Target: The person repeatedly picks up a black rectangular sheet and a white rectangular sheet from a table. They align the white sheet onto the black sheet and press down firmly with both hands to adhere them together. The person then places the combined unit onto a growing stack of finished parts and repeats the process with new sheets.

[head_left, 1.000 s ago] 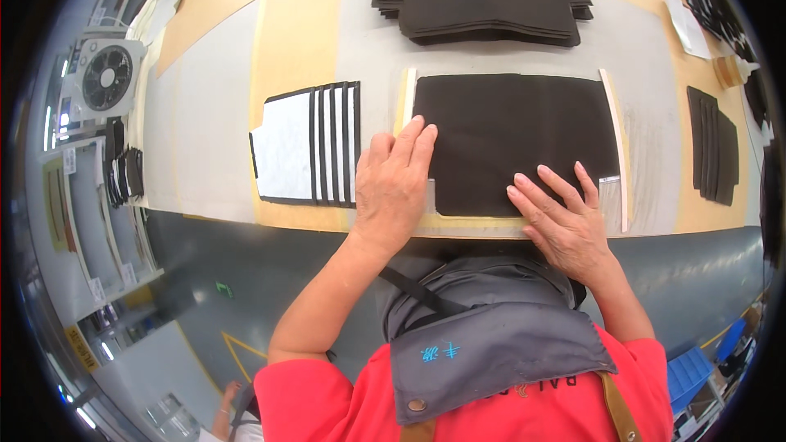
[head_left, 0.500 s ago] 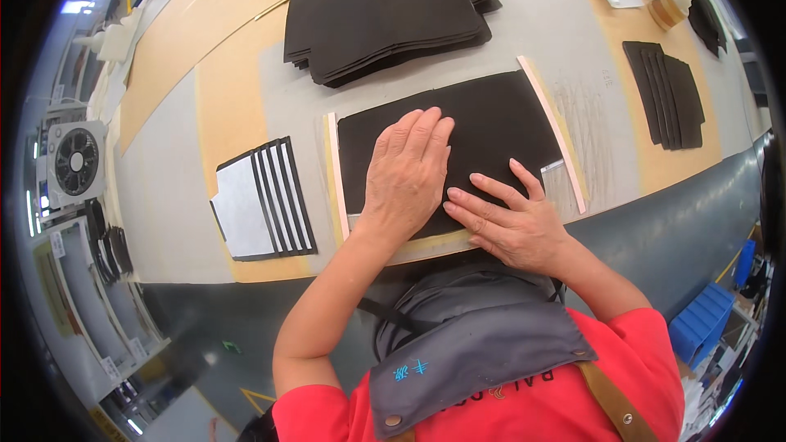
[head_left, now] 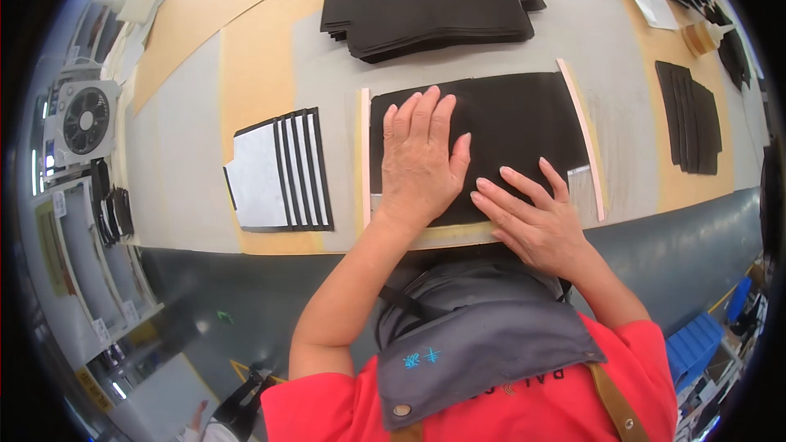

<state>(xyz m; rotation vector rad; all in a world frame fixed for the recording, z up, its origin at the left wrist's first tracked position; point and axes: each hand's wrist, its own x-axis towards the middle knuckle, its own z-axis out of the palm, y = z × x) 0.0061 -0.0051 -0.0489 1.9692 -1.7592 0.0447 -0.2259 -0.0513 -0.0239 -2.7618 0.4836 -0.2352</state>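
A flat black sheet (head_left: 516,131) lies on the worktable between two pale pink strips, the left strip (head_left: 365,147) and the right strip (head_left: 583,143). My left hand (head_left: 423,151) rests palm down on the sheet's left part, fingers stretched toward its far edge and thumb out to the side. My right hand (head_left: 536,213) lies on the near edge with its fingers spread, the fingertips touching the black surface. Neither hand grips anything. A pale patch shows at the sheet's near right corner. My palms hide part of the surface.
A thick stack of black cut pieces (head_left: 430,4) lies beyond the sheet. On the left is a white panel with black strips (head_left: 282,172); on the right, several overlapping black pieces (head_left: 689,119). A squeeze bottle (head_left: 704,37) and white paper (head_left: 651,0) lie far right. A fan (head_left: 84,120) stands left.
My left hand has shifted left and a little outward on the sheet, its thumb now farther from the fingers. My right hand stays near the front edge. The whole view has shifted slightly.
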